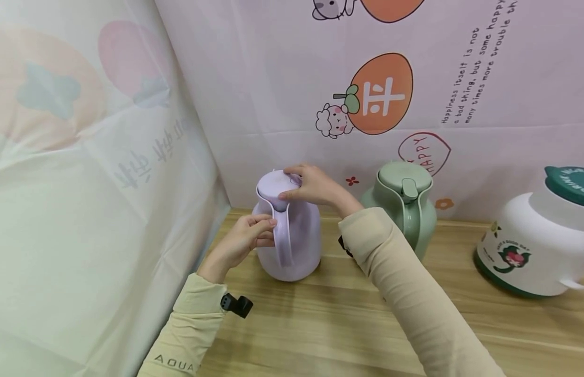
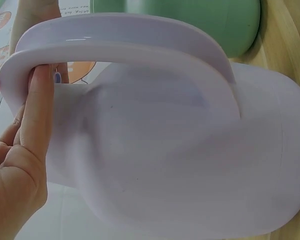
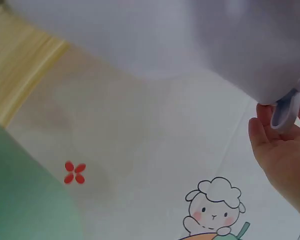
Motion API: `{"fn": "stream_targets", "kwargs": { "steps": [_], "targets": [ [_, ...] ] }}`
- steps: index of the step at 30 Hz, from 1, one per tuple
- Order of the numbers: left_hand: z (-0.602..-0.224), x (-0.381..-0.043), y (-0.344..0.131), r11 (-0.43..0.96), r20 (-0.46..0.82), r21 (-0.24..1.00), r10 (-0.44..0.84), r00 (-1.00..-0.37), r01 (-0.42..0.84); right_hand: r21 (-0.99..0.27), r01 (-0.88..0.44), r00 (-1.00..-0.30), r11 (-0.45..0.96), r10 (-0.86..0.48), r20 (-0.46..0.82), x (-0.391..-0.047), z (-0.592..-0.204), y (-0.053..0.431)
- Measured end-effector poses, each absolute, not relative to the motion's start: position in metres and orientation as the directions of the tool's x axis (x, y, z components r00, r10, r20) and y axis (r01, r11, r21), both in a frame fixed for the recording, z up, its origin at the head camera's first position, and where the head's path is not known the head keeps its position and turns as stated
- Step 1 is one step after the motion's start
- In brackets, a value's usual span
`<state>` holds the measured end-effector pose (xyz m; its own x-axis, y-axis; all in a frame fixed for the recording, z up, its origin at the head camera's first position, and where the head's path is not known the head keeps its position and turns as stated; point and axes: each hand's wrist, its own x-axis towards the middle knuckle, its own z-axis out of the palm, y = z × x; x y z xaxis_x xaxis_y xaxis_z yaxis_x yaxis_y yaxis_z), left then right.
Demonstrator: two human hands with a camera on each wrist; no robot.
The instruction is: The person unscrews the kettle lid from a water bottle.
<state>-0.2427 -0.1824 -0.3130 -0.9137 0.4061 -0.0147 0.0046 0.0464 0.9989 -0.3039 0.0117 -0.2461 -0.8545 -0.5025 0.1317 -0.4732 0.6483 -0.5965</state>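
Note:
A lavender insulated jug (image 1: 305,246) stands upright on the wooden table near the left wall sheet. Its curved handle (image 1: 283,241) faces the person. My left hand (image 1: 240,240) pinches the upper part of that handle, thumb on one side and fingers on the other; the left wrist view shows a finger (image 2: 37,110) inside the handle's loop. Over the round lid (image 1: 273,184), my right hand (image 1: 315,184) holds its right edge between thumb and fingers. A small lavender loop (image 3: 286,114) sticks out beside the right fingers in the right wrist view.
Right of the lavender jug stands a green jug (image 1: 426,220), partly behind the right forearm. Farther right is a white jug (image 1: 523,246) with a dark green lid. A printed sheet (image 1: 273,94) hangs behind the wooden table (image 1: 282,335), another sheet (image 1: 85,235) on the left.

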Motion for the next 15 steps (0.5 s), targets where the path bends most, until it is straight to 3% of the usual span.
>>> {"fn": "stream_targets", "kwargs": {
  "steps": [8,15],
  "targets": [
    [-0.313,-0.242,-0.184,0.065,-0.021,0.998,0.384,-0.923,0.005,-0.517,-0.399,-0.914,0.757,-0.373,0.158,-0.286,-0.248,-0.008],
    [-0.313,-0.241,-0.185,0.064,-0.017,0.998,0.391,-0.92,0.008,-0.356,-0.303,-0.947,0.884,-0.239,0.213,-0.272,-0.249,-0.024]
  ]
}}
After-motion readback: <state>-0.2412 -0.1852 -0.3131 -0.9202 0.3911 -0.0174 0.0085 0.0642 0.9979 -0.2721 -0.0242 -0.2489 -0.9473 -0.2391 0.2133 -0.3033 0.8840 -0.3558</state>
